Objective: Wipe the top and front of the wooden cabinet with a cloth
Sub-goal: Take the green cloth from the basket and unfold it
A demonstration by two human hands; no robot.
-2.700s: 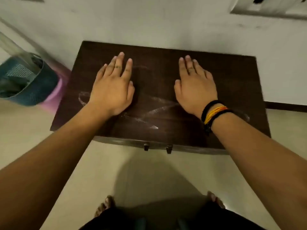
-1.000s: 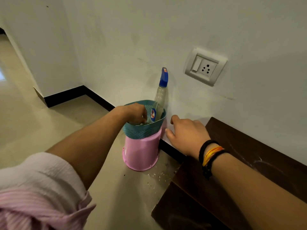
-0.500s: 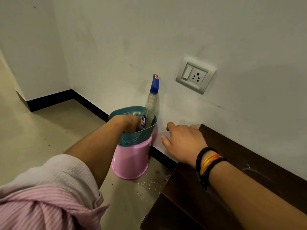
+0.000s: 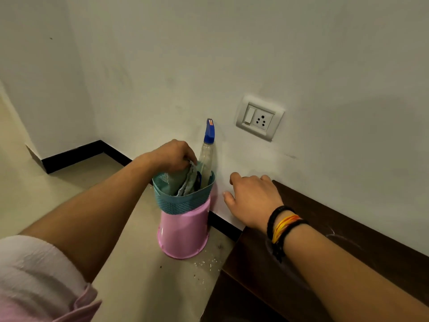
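Observation:
A pale green cloth (image 4: 185, 181) sticks up out of a teal mesh basket (image 4: 183, 202) that sits on an upturned pink bucket (image 4: 184, 233) by the wall. My left hand (image 4: 173, 155) pinches the top of the cloth and holds it partly out of the basket. The dark wooden cabinet (image 4: 325, 263) fills the lower right, its top streaked with dust. Just above the cabinet's left end, close to the wall, my right hand (image 4: 251, 197) hovers with its fingers loosely spread and nothing in it.
A spray bottle (image 4: 207, 151) with a blue nozzle stands in the basket against the wall. A wall socket (image 4: 260, 118) is above the cabinet's left end. White crumbs (image 4: 206, 263) lie on the beige floor beside the bucket. Open floor stretches to the left.
I turned from the cabinet top to the basket at its left. My left hand went into the basket, closed on the cloth and has now risen with it. My right hand stays near the wall.

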